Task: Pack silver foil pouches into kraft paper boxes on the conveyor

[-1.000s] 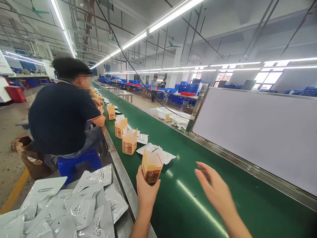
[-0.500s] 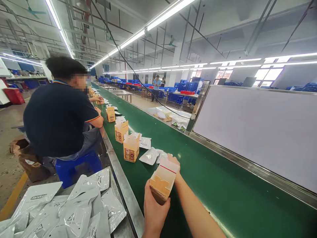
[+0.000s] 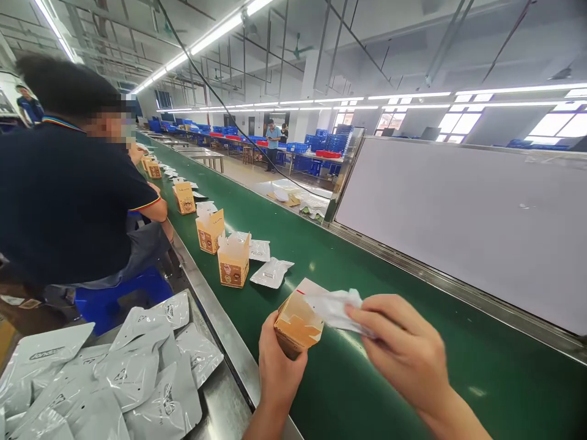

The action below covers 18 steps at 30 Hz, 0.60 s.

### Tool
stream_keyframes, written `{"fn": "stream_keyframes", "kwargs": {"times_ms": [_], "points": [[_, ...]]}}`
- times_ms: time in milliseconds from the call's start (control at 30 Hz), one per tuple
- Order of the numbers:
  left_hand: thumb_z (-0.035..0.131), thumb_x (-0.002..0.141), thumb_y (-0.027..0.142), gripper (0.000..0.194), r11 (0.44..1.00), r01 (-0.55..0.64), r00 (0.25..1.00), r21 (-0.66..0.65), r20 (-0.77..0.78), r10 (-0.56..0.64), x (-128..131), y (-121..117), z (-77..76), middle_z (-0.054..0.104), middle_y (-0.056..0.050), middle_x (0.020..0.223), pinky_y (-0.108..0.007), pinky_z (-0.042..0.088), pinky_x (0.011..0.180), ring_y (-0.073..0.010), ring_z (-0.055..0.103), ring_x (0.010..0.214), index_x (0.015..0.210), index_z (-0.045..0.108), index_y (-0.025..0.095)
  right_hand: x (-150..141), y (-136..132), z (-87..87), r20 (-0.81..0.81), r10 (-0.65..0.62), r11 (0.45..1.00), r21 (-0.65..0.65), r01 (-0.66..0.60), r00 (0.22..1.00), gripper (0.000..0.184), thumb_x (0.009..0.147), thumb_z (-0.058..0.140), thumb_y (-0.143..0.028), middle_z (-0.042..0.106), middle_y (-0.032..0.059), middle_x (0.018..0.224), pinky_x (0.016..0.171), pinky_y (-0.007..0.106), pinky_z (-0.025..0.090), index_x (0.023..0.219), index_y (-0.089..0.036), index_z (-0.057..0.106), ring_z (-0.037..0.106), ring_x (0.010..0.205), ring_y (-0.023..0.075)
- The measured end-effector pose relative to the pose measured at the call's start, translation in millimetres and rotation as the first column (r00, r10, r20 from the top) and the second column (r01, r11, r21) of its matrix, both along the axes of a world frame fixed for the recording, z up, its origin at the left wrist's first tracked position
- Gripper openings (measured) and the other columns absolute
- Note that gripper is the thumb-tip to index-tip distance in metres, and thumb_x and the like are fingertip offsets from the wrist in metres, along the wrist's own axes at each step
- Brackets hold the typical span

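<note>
1. Left of the left hand [image 3: 280,370], a pile of silvery pouches [image 3: 123,373] lies on a metal surface [image 3: 224,403].
2. Beyond the left hand, an upright printed box [image 3: 233,269] stands open on the green belt [image 3: 376,269], a loose pouch [image 3: 271,273] just beside it.
3. The left hand is wrapped round the held box [image 3: 293,324]: orange, open-topped, pale inside with a red strip, its mouth tilted toward the right hand [image 3: 408,342].
4. Between the hands, the held pouch [image 3: 332,308], whitish and blurred, overlaps that mouth; I cannot tell whether its end is inside.
5. The right hand, reaching behind the box half a second ago, now pinches this pouch, bringing both things together.
</note>
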<state>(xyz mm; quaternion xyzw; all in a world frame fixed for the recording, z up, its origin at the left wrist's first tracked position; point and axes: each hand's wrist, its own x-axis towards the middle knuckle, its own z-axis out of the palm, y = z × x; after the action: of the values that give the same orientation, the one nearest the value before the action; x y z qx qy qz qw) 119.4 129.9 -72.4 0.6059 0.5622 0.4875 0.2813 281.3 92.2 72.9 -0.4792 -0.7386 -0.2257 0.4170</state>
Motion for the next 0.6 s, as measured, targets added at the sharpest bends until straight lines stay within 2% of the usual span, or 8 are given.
{"fn": "stream_keyframes", "kwargs": {"times_ms": [100,167,200,300,400,467,533,600], "points": [[0.061,0.067,0.013,0.061,0.971,0.040,0.995,0.237,-0.103,-0.016,1.4,-5.6,-0.6,0.056,-0.011,0.121,-0.047,0.048,0.095,-0.0273,0.055,0.114,0.125,0.041,0.021,-15.1,-5.7,-8.6,0.153,0.121,0.983,-0.156,-0.097,0.981,0.033,0.080,0.040,0.003,0.061,0.0041,0.080,0.062,0.024,0.049,0.090,-0.018,0.063,0.056,0.075,0.0138],[0.058,0.069,0.011,0.061,0.937,0.103,0.984,0.335,-0.170,-0.047,2.2,-9.8,-2.5,0.055,-0.011,0.122,-0.048,0.048,0.096,-0.0268,0.054,0.115,0.126,0.040,0.022,-17.4,-11.7,-15.1,0.097,0.205,0.911,-0.381,-0.154,0.974,0.035,0.079,0.042,-0.001,0.064,0.0067,0.095,0.070,0.026,0.053,0.103,-0.018,0.061,0.060,0.086,0.0162],[0.058,0.069,0.010,0.062,0.929,0.132,0.979,0.347,-0.191,-0.068,2.7,-12.3,-3.7,0.055,-0.011,0.122,-0.048,0.048,0.096,-0.0266,0.054,0.116,0.127,0.039,0.022,-16.7,-16.1,-17.1,0.028,0.243,0.832,-0.521,-0.193,0.970,0.039,0.077,0.048,-0.005,0.063,0.0085,0.105,0.076,0.027,0.054,0.112,-0.018,0.057,0.060,0.094,0.0178],[0.057,0.067,0.007,0.067,0.934,0.163,0.973,0.317,-0.207,-0.100,5.3,-21.9,-5.4,0.056,-0.011,0.121,-0.047,0.050,0.093,-0.0259,0.055,0.113,0.129,0.036,0.022,-7.2,-28.1,-19.1,-0.218,0.261,0.481,-0.815,-0.322,0.940,0.064,0.067,0.065,-0.016,0.056,0.0123,0.123,0.087,0.033,0.053,0.128,-0.017,0.045,0.059,0.106,0.0222],[0.057,0.063,0.005,0.070,0.934,0.204,0.967,0.295,-0.211,-0.144,8.6,-33.6,-3.4,0.057,-0.010,0.119,-0.047,0.052,0.090,-0.0263,0.057,0.110,0.127,0.037,0.023,9.1,-28.9,-19.7,-0.524,0.252,0.205,-0.793,-0.574,0.814,0.070,0.069,0.071,-0.041,0.052,0.0120,0.129,0.097,0.040,0.046,0.130,-0.020,0.045,0.053,0.117,0.0261],[0.058,0.060,0.005,0.073,0.933,0.236,0.962,0.270,-0.203,-0.185,10.9,-41.0,-1.7,0.057,-0.010,0.118,-0.046,0.053,0.089,-0.0266,0.057,0.108,0.127,0.036,0.024,17.0,-25.8,-19.0,-0.709,0.236,0.101,-0.662,-0.742,0.665,0.075,0.073,0.061,-0.062,0.048,0.0113,0.132,0.101,0.041,0.042,0.133,-0.021,0.042,0.048,0.122,0.0261],[0.059,0.057,0.004,0.077,0.929,0.267,0.955,0.255,-0.200,-0.220,14.5,-47.1,-1.4,0.057,-0.010,0.118,-0.045,0.054,0.090,-0.0266,0.057,0.108,0.127,0.035,0.025,18.4,-25.5,-16.3,-0.709,0.284,0.079,-0.653,-0.753,0.645,0.064,0.078,0.055,-0.062,0.052,0.0077,0.127,0.101,0.038,0.043,0.129,-0.023,0.047,0.050,0.120,0.0234],[0.058,0.054,0.004,0.081,0.923,0.296,0.949,0.247,-0.187,-0.254,20.9,-52.2,-2.3,0.057,-0.009,0.119,-0.045,0.053,0.091,-0.0268,0.057,0.109,0.128,0.034,0.026,14.8,-31.4,-12.6,-0.521,0.362,0.220,-0.758,-0.614,0.773,0.047,0.079,0.061,-0.044,0.059,0.0033,0.114,0.095,0.030,0.048,0.121,-0.026,0.053,0.057,0.109,0.0185]]}}
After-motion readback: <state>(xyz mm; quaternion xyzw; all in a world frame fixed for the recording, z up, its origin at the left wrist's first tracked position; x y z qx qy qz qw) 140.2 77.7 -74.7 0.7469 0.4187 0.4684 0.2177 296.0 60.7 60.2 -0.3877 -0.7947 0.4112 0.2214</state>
